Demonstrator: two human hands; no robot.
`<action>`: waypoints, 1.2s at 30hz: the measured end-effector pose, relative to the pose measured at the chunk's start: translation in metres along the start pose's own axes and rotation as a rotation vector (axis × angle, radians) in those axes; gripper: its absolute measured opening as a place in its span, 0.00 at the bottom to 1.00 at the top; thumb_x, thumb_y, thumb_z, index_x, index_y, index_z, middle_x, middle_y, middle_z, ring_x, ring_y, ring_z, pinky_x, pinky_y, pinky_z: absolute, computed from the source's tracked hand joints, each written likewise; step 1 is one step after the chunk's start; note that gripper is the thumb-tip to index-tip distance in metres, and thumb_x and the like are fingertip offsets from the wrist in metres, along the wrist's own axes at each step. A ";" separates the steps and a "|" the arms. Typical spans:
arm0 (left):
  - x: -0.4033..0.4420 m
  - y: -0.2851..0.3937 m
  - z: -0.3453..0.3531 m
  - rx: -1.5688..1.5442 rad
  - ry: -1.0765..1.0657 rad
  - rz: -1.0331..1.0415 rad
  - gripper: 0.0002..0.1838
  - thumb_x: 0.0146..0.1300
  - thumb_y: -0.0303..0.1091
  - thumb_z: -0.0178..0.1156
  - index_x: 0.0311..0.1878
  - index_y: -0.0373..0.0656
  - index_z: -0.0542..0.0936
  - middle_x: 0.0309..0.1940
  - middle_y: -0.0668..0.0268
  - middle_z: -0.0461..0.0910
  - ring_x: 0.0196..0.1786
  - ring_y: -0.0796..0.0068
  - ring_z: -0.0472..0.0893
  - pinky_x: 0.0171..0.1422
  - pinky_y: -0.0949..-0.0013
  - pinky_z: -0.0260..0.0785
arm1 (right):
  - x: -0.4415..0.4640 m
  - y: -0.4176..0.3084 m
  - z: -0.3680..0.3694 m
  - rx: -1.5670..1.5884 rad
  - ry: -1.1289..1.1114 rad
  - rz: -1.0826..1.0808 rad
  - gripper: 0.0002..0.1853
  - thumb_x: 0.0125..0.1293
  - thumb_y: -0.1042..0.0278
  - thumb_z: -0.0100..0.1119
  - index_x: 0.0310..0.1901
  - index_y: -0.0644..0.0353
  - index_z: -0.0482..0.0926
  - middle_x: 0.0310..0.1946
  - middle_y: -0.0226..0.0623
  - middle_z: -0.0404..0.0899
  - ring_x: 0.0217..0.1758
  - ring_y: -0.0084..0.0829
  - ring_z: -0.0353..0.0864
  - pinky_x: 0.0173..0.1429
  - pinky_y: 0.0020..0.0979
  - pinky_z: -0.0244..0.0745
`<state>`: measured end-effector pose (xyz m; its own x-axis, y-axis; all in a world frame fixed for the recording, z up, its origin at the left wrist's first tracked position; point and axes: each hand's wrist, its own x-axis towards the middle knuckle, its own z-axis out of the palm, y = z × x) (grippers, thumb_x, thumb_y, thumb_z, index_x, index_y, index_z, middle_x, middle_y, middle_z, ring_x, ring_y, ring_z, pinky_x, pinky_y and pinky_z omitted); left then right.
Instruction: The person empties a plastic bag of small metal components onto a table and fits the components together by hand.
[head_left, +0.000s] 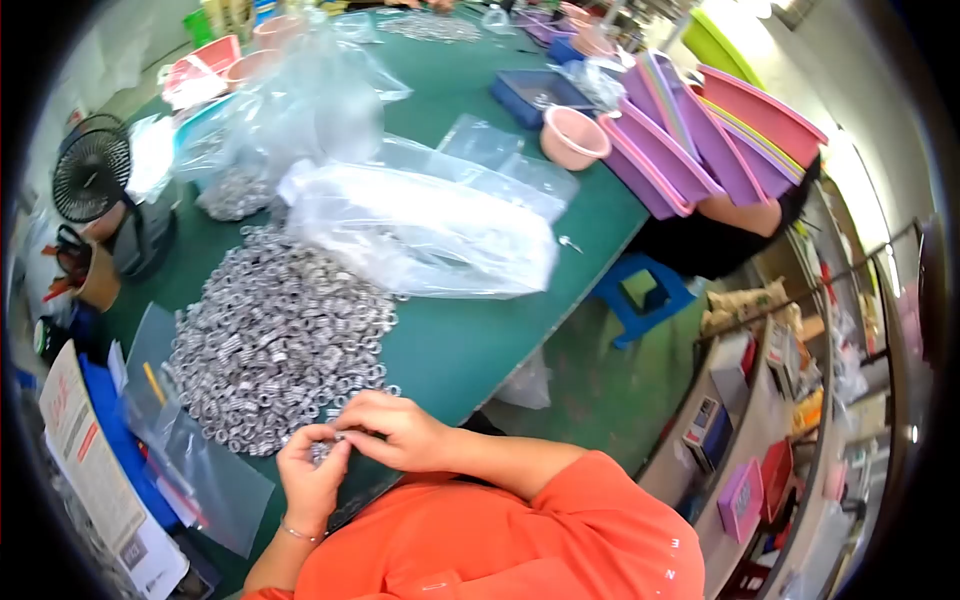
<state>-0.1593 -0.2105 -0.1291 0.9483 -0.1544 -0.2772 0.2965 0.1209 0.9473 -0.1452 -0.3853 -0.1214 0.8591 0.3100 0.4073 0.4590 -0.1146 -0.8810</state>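
Observation:
A large heap of small grey metal rings (285, 335) lies on the green table (450, 350) in front of me. At the heap's near edge, my left hand (312, 470) and my right hand (395, 430) meet, with the fingers of both pinched together. Between the fingertips is a small grey metal ring (338, 436), partly hidden by the fingers. More rings show just under my left fingers. Clear plastic bags (430, 225) lie beyond the heap.
A small fan (92, 170) stands at the left, near a cup of tools (98, 278). Papers (110, 480) lie at the lower left. A pink bowl (574, 138), a blue tray (540, 97) and stacked purple trays (655, 150) are at the far right, by another person's arm (742, 214). A blue stool (645, 295) stands below.

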 end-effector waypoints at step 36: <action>-0.015 0.017 0.000 -0.344 -0.141 -0.237 0.08 0.55 0.21 0.57 0.40 0.34 0.76 0.35 0.58 0.78 0.26 0.75 0.72 0.22 0.79 0.62 | -0.019 0.005 -0.044 -0.421 0.123 0.230 0.05 0.56 0.81 0.59 0.35 0.64 0.80 0.29 0.41 0.79 0.31 0.34 0.79 0.37 0.29 0.73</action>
<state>-0.1681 -0.2058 -0.1095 0.8322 -0.3468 -0.4327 0.5466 0.3816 0.7454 -0.1496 -0.4336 -0.1226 0.9575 0.1212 0.2617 0.2844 -0.5465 -0.7877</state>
